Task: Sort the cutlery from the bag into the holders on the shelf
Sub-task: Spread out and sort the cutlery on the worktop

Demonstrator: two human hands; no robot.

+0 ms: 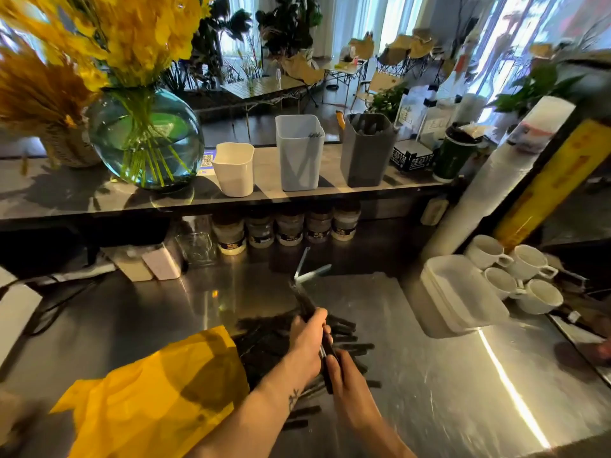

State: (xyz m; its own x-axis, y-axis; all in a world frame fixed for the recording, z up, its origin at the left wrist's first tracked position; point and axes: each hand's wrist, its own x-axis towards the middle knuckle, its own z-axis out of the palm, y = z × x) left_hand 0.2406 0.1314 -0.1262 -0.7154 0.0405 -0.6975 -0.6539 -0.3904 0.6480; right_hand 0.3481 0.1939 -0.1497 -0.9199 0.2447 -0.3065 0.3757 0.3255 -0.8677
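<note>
A yellow plastic bag [155,391] lies on the steel counter, and a heap of black-handled cutlery [264,345] spills from its mouth. My left hand [305,345] grips a bundle of black-handled pieces [305,304] pointing up and away over the heap. My right hand [347,385] pinches the near end of the same bundle. On the shelf above stand three holders: a short white one [234,168], a taller pale grey one [299,152] with a few pieces inside, and a dark grey one [367,150] holding dark cutlery.
A round glass vase [145,140] with yellow flowers stands left on the shelf [66,196]. Spice jars [284,226] line up below it. White lidded tubs [463,292] and several cups [515,276] sit at the counter's right, beside a tall cup stack [496,180].
</note>
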